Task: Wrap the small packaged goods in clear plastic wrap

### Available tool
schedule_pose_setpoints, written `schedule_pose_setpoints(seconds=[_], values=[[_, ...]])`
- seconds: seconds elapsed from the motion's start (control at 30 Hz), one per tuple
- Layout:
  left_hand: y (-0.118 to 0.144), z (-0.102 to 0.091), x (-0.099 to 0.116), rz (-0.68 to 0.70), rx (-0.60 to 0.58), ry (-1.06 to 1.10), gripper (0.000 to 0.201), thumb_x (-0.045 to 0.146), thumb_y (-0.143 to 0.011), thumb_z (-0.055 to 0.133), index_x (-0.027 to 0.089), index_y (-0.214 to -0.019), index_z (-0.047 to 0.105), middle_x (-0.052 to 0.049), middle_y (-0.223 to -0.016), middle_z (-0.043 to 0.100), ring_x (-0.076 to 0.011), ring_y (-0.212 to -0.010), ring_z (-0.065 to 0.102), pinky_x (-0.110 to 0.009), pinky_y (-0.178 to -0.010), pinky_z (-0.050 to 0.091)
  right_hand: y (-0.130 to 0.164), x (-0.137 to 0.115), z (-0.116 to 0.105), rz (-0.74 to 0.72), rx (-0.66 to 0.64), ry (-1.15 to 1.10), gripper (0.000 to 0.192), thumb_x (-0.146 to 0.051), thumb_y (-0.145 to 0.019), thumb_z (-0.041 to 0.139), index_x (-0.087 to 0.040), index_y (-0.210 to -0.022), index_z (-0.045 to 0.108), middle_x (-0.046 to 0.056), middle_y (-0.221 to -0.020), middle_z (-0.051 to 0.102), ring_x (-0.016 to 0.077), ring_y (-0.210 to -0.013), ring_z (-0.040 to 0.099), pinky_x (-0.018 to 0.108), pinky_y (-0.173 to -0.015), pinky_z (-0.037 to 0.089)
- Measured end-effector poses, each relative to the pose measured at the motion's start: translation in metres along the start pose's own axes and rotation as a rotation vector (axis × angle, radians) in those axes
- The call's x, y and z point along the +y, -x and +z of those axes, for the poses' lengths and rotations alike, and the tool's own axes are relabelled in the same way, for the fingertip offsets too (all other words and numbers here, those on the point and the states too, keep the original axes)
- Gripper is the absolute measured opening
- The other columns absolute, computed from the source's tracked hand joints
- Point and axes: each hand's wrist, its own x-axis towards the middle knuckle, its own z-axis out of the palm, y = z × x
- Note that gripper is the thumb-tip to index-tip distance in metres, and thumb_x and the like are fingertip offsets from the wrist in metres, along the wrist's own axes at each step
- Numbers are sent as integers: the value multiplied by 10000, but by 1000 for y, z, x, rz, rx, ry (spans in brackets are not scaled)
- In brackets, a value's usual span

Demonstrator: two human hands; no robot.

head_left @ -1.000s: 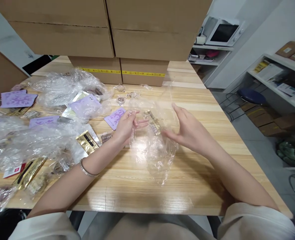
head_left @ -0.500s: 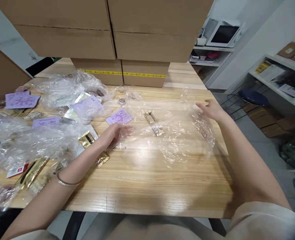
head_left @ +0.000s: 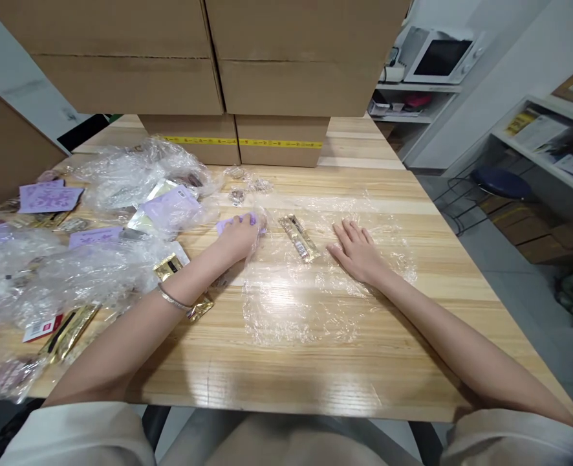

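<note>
My left hand (head_left: 242, 237) lies over a small purple printed card (head_left: 224, 226), its fingers bent onto it; the card is mostly covered by the hand. Beside it, a large clear plastic bag (head_left: 286, 310) is spread flat on the table. My right hand (head_left: 357, 251) rests palm down on the bag with fingers apart. Between the hands sits a narrow gold sachet (head_left: 299, 238), seen at the bag's middle; whether it is inside or under the plastic I cannot tell. Another gold sachet (head_left: 169, 266) is partly hidden beneath my left forearm.
Crumpled clear bags (head_left: 141, 165) with purple cards (head_left: 172, 207) and gold sachets (head_left: 70, 333) cover the left side of the wooden table (head_left: 286, 382). Small wrapped pieces (head_left: 237, 196) lie behind my left hand. Stacked cardboard boxes (head_left: 281, 139) stand at the back.
My right hand has come left from the bag's far side and lies flat on it. My left hand has moved forward and right onto the purple card. The bag has settled flatter.
</note>
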Motion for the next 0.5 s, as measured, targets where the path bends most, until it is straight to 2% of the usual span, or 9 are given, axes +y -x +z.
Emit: schedule_pose_setpoints(seconds=[0.07, 0.13, 0.23, 0.3, 0.4, 0.5], values=[[-10, -2, 6, -11, 36, -29, 484, 86, -913, 428, 47, -1390, 494, -253, -1215, 622, -328, -1092, 625, -429, -896, 493, -1, 0, -3, -4, -11, -15, 786, -675, -971, 135, -196, -1581, 263, 87, -1661, 178, 296, -1534, 113, 527, -1236, 147], [-19, -4, 12, 8, 85, -20, 408, 84, -926, 401, 10, -1299, 549, -251, -1155, 647, -313, -1066, 637, -418, -899, 494, -1, -1, -6, -2, -23, -24, 791, -671, -974, 122, -183, -1580, 268, 97, -1661, 174, 291, -1536, 107, 521, -1238, 139], [-27, -5, 22, 77, 162, 11, 306, 172, -968, 415, 51, -1144, 634, -215, -1110, 675, -298, -1067, 638, -411, -934, 485, 0, -2, -7, -7, -21, -20, 798, -661, -980, 115, -155, -1574, 281, 123, -1657, 179, 286, -1537, 106, 510, -1240, 123], [-30, -4, 28, 125, 205, 33, 295, 175, -978, 411, 79, -1120, 651, -191, -1103, 686, -280, -1087, 633, -400, -963, 474, 0, -2, -6, -6, -13, -21, 792, -659, -981, 121, -159, -1571, 291, 121, -1655, 190, 287, -1535, 115, 513, -1239, 130], [-33, 1, 35, 282, 266, 98, 356, 173, -991, 379, 116, -1252, 615, -164, -1221, 658, -247, -1159, 600, -379, -1002, 453, -1, -1, -5, -2, -4, -26, 786, -661, -980, 121, -170, -1568, 300, 116, -1654, 197, 290, -1534, 126, 518, -1236, 137], [-35, 6, 36, 496, 250, 146, 398, 230, -972, 430, 192, -1333, 592, -121, -1284, 637, -245, -1166, 589, -384, -1014, 440, 0, -1, -5, -8, -7, -28, 795, -652, -985, 107, -149, -1568, 301, 134, -1653, 194, 293, -1534, 125, 510, -1239, 121]])
